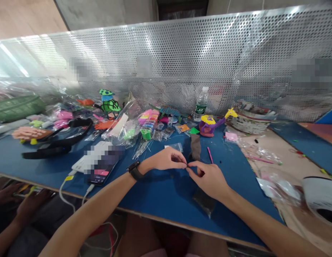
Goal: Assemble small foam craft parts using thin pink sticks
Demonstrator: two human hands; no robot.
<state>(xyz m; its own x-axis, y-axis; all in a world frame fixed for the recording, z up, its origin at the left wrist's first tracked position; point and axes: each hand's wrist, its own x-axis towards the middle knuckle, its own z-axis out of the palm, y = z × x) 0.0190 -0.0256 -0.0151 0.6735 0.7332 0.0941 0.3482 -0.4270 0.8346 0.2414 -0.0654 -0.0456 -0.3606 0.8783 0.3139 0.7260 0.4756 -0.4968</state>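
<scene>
My left hand (168,159), with a black watch (135,170) on its wrist, is closed in a pinch over the middle of the blue table. The fingertips of my right hand (210,177) are pinched too and meet those of the left. A tiny dark bit seems to be between them, too small to name. Just behind the fingers lies a grey-brown piece that looks like modelling clay (195,147), beside a thin pink stick (210,155). Below my right hand is a clear bag (205,202) with something dark in it.
Clay packets (150,123), thin wires (141,148) and a water bottle (201,103) sit along the back. A purple-and-yellow clay figure (209,125) stands nearby. At left are a phone (105,169), a black strap (61,142) and another person's hands (29,203).
</scene>
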